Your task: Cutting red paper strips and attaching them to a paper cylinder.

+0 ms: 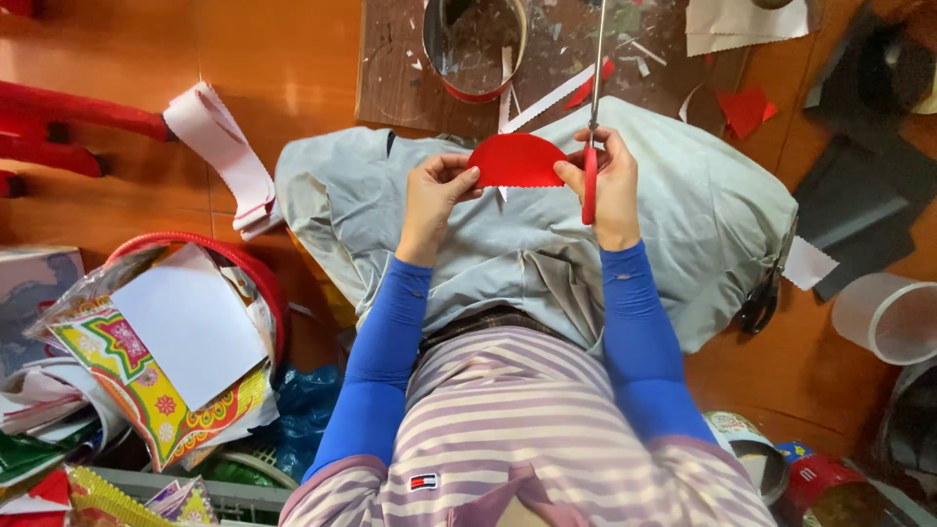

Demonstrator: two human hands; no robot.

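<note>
Overhead view, above the lap: left hand (434, 195) pinching one end of a red paper half-circle (517, 161), right hand (603, 185) closed around red-handled scissors (591, 117) at its other end. Best fed slowly, turning paper rather than blades, keeping fingertips clear.

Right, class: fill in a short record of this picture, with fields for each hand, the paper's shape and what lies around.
Left hand: pinches the left edge of the red paper piece
Right hand: holds the red-handled scissors, blades pointing away from the body
Paper shape: half-round, with a wavy lower edge
Lap: grey cloth
Left side: red basket of patterned paper
Right side: black scissors, clear plastic cup
</note>
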